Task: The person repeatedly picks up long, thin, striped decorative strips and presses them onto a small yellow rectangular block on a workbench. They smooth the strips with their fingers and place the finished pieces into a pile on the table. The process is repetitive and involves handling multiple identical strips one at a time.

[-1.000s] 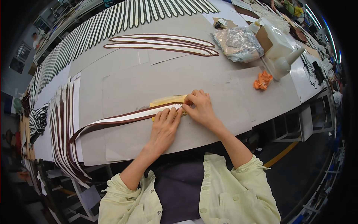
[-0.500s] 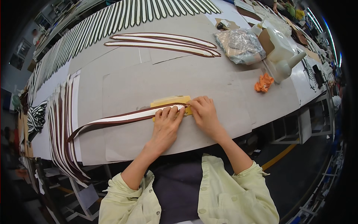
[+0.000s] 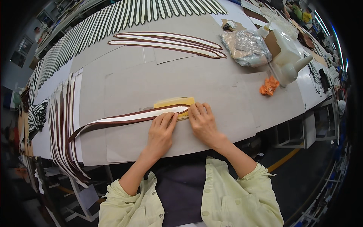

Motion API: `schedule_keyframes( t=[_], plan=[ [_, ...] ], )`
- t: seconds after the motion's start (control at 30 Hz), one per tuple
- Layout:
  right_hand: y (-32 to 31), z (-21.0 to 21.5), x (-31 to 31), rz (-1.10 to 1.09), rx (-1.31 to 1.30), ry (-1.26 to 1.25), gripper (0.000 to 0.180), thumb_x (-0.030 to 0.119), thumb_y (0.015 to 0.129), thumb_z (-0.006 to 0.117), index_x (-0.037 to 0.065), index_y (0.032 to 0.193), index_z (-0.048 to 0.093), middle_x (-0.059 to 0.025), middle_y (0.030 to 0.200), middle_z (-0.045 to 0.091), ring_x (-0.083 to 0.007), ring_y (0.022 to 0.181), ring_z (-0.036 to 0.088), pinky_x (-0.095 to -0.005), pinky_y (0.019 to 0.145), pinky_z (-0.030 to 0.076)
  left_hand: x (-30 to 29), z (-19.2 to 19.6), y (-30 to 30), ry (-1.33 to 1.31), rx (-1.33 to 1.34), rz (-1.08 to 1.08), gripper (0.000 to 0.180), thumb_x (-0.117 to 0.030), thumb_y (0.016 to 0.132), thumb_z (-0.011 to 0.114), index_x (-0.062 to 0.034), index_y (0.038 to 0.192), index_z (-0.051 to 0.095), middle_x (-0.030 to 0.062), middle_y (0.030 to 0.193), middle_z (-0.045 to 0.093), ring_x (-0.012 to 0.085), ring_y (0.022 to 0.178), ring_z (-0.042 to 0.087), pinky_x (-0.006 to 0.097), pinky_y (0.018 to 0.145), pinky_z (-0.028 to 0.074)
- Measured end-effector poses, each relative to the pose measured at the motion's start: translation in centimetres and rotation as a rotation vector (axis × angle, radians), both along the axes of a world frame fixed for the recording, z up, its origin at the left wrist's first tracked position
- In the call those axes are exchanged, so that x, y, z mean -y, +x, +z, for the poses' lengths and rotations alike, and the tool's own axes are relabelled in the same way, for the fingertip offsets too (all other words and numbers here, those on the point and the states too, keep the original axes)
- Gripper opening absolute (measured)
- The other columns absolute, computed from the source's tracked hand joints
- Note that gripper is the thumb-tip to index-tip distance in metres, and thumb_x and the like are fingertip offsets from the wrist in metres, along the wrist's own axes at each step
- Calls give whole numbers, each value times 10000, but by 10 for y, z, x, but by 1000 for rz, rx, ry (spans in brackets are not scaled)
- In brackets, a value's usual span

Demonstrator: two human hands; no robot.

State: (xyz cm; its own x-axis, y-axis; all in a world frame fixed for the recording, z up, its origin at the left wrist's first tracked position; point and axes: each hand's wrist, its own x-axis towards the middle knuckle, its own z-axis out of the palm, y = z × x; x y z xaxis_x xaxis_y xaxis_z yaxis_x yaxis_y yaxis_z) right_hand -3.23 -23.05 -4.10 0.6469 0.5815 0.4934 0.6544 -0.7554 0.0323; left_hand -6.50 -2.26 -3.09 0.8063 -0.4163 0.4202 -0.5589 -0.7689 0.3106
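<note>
Strip (image 3: 132, 116) with brown borders lies near the front edge of the desk (image 3: 215, 85), tip on a yellow block (image 3: 171, 101), presumably for backing. Left hand (image 3: 160, 130) and right hand (image 3: 204, 121), fingers curled, apparently steady that end; whether either pinches cannot be told.

From the yellow block (image 3: 172, 101), bare tabletop (image 3: 151, 81) leaves passage toward 12 o'clock, up to two brown-edged strips (image 3: 155, 45); a plastic bag (image 3: 247, 49) blocks 2, an orange wad (image 3: 269, 86) nearly 3.
</note>
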Motion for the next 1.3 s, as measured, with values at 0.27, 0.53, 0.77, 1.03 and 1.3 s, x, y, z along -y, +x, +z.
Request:
schedule_keyframes(
  t=[0.27,0.53,0.77,1.03,1.3],
  plan=[
    [-10,8,-10,79,-38,215,413,12,755,633,-122,1146,653,-183,1110,618,-328,1091,604,-450,974,482,2,0,2,63,38,9,598,42,752,618,9,1349,650,134,1275,607,327,1169,574,449,1010,458],
    [-9,8,-17,104,-128,250,392,-5,744,631,-123,1117,661,-188,1080,613,-344,1081,604,-456,985,474,6,2,6,83,23,-8,534,16,765,639,34,1298,664,135,1165,629,314,1108,596,433,972,474],
    [-12,8,-19,-4,-132,285,367,12,787,650,-101,1136,675,-219,1178,634,-372,1168,596,-510,1053,431,11,4,11,263,116,-43,394,-41,807,628,78,1179,680,131,1090,630,278,1064,610,379,918,514],
    [-11,7,-20,22,-70,152,363,35,789,646,-85,1131,674,-228,1198,636,-368,1179,591,-518,1087,411,9,4,11,159,89,-72,372,-64,792,659,55,1143,690,132,1119,629,307,1108,600,414,960,500],
    [-10,5,-15,14,-103,212,363,22,777,639,-79,1126,663,-220,1182,634,-353,1149,592,-516,1080,412,-93,55,53,39,-493,99,370,-156,838,791,-42,1166,665,132,1154,639,325,1155,594,427,982,484]
  ],
)
